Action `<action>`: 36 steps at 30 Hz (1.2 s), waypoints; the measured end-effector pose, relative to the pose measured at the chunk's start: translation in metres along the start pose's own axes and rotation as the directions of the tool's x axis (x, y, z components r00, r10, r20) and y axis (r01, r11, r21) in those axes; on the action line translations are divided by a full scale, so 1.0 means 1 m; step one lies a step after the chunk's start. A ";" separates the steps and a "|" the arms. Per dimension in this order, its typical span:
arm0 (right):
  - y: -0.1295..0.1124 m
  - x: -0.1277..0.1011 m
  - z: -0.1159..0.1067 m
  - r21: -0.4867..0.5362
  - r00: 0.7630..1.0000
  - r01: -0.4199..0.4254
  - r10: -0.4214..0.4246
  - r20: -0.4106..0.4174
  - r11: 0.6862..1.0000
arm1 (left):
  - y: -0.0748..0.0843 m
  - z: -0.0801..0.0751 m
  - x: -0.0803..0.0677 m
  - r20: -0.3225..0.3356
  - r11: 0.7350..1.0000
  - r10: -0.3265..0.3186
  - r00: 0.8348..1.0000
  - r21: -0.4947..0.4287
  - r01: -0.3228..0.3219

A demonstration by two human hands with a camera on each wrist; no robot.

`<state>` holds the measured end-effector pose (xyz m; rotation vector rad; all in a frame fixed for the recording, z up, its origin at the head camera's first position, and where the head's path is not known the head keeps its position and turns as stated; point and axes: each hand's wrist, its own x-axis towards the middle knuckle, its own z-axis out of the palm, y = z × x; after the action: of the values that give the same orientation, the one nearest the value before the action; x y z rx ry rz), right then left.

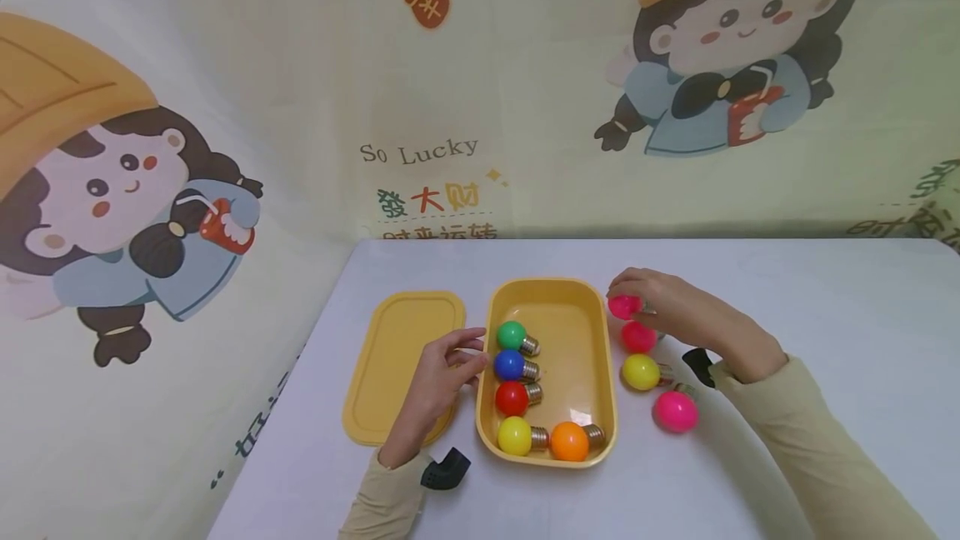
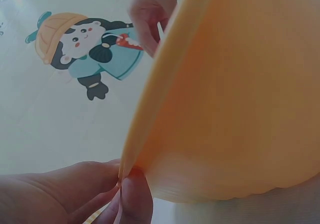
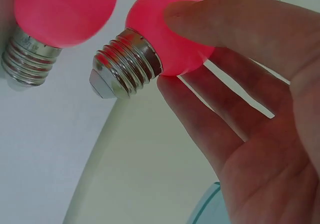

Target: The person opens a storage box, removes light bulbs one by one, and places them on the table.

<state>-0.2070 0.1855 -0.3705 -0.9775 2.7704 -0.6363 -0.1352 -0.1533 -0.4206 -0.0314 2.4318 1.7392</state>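
A yellow plastic box [image 1: 577, 357] stands in the middle of the table. Along its left side lie a green bulb [image 1: 512, 335], a blue bulb [image 1: 508, 366], a red bulb [image 1: 512, 398] and a yellow bulb [image 1: 514, 437], with an orange bulb [image 1: 569, 442] at the near right. My left hand [image 1: 438, 377] pinches the box's left rim between thumb and finger, as the left wrist view shows. Beyond the right rim, my right hand [image 1: 686, 307] holds a pink bulb [image 3: 167, 31] by its round part, the metal screw base sticking out free.
Right of the box lie a second pink bulb [image 1: 638, 337], another yellow bulb [image 1: 641, 372] and a third pink bulb [image 1: 677, 412]. A flat yellow lid [image 1: 393, 357] rests left of the box, partly under the left arm. Behind the white table [image 1: 825, 298] hangs a printed cloth [image 1: 555, 90].
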 end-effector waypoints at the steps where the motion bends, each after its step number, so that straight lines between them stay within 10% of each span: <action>1: 0.002 0.001 0.001 0.001 1.000 -0.001 0.001 0.001 1.000 | 0.000 0.000 0.000 0.002 1.000 0.002 1.000 0.000 -0.002; 36: 0.023 0.004 0.015 0.093 0.993 -0.093 0.086 0.081 0.991 | -0.001 0.000 0.001 -0.008 1.000 0.003 1.000 0.017 -0.003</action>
<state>-0.2189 0.1942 -0.3936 -0.8350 2.6721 -0.6970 -0.1361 -0.1534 -0.4216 -0.0331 2.4538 1.7229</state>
